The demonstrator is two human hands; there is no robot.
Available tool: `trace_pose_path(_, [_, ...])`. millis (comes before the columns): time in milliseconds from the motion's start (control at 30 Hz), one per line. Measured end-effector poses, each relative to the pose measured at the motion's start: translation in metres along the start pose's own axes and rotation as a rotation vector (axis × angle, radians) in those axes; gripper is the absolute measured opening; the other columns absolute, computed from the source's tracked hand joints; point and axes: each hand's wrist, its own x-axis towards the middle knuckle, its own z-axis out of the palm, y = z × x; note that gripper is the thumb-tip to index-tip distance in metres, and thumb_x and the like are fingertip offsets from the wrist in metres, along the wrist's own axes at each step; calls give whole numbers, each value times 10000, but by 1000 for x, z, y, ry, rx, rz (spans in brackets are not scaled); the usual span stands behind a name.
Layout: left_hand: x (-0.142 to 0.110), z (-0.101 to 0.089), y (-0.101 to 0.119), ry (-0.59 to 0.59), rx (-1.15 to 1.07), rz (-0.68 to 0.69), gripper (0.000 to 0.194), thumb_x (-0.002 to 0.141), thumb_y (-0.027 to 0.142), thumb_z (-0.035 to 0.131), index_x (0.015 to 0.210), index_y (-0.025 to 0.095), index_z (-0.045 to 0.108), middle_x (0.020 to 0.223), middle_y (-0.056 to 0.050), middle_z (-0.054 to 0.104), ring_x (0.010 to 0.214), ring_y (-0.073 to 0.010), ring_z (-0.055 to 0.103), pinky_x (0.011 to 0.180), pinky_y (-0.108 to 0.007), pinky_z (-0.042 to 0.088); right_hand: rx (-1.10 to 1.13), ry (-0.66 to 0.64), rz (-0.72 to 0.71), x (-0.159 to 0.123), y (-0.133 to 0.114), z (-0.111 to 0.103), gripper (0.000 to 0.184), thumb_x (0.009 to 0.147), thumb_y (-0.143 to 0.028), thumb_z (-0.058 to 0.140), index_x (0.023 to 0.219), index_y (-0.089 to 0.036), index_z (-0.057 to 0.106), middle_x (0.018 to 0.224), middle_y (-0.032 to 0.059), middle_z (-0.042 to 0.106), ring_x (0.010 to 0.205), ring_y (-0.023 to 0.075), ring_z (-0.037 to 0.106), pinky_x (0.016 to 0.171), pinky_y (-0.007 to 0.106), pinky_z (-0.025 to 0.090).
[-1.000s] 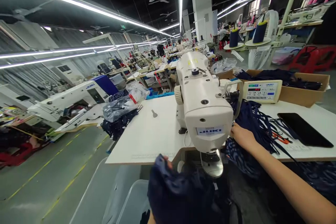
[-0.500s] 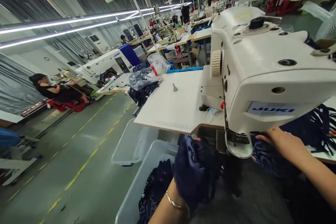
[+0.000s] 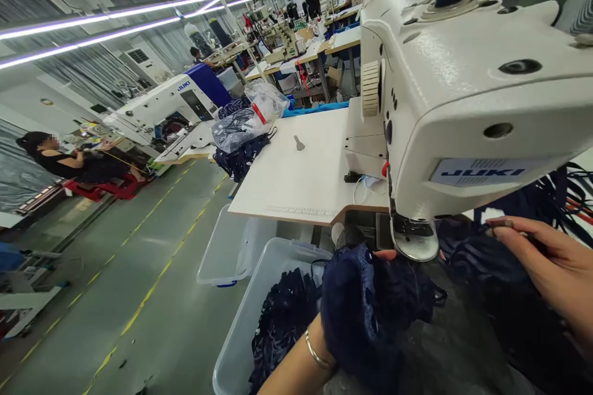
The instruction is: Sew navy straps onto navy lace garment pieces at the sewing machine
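A white JUKI sewing machine (image 3: 463, 92) fills the upper right, its head hanging over the table's front edge. My left hand (image 3: 370, 302) sits below the machine's head, wrapped inside a bundle of dark navy lace fabric (image 3: 365, 315); a thin bracelet shows on its wrist and one fingertip pokes out. My right hand (image 3: 551, 271) is at the right, fingers curled and pinched on a piece of navy striped fabric (image 3: 482, 259) beside the machine's foot. More navy strips (image 3: 565, 197) lie on the table behind it.
A clear plastic bin (image 3: 250, 321) with dark lace pieces stands on the floor below the white table (image 3: 296, 179). A second bin (image 3: 222, 253) sits beside it. Bagged fabric (image 3: 241, 129) lies at the table's far corner. A seated person (image 3: 69, 160) is at the left.
The view has dropped and closed in on the machine. My left hand with the lace bundle has risen toward the machine's head. My right hand has drawn back to the right, holding the striped fabric.
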Motion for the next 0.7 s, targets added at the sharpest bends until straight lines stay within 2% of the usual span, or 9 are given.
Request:
trace_pose_path(33, [3,2,2,-57,-107,-16,437,870,73,582,1251,286,588,1129,-18,716,994,-219,694,836,-375,608,110,-87,48,-12,-9,-3,312,780,-568,653,962,-322,708,895,86,732,841,285,684,798,413,528])
trace_pose_path(100, [7,8,2,-164,-322,-77,453,862,117,606,1281,285,574,1177,-43,688,1054,-251,666,910,-411,577,314,-334,33,-36,-27,-3,313,724,-611,691,787,-305,707,757,88,717,708,284,681,676,394,561])
trace_pose_path(133, [9,12,1,-188,-387,-99,420,874,152,600,1271,289,589,1153,-47,687,1035,-250,667,909,-406,573,371,-469,3,-46,-35,1,314,748,-599,680,707,-288,689,823,97,731,769,293,690,704,392,570])
trace_pose_path(167, [10,16,1,-198,-433,-105,377,894,191,581,1257,289,605,1116,-52,683,1007,-244,666,900,-400,571,396,-564,-14,-54,-43,6,302,789,-560,667,689,-275,679,987,101,736,918,306,687,811,398,560])
trace_pose_path(233, [12,23,-1,-184,-488,-74,334,923,277,556,1251,289,620,1054,-63,645,965,-232,645,877,-395,563,427,-657,-62,-63,-53,18,264,839,-493,648,715,-262,675,1220,85,674,1104,309,633,965,417,496])
trace_pose_path(300, [11,27,-4,-152,-475,-14,360,915,373,583,1265,293,613,1040,-66,587,966,-226,602,873,-398,544,447,-690,-121,-64,-57,29,228,865,-458,635,772,-254,678,1324,82,610,1174,305,593,1023,432,447])
trace_pose_path(400, [8,30,-10,-89,-349,55,443,895,451,603,1307,291,574,1037,-67,531,960,-213,562,846,-384,525,502,-700,-181,-63,-53,38,230,905,-447,594,817,-241,645,1318,93,605,1178,286,578,1019,432,438])
trace_pose_path(567, [5,34,-26,182,-143,151,402,900,422,594,1275,276,573,1009,-55,508,869,-173,560,755,-324,509,563,-713,-218,-71,-42,50,227,984,-441,462,952,-254,586,1104,68,660,1044,219,603,899,349,484])
trace_pose_path(700, [-2,29,-27,311,-154,295,308,941,500,501,1076,259,637,908,-32,534,804,-154,576,699,-295,502,566,-582,-215,-81,-43,58,295,1006,-470,388,945,-248,572,868,27,587,812,177,571,732,276,484])
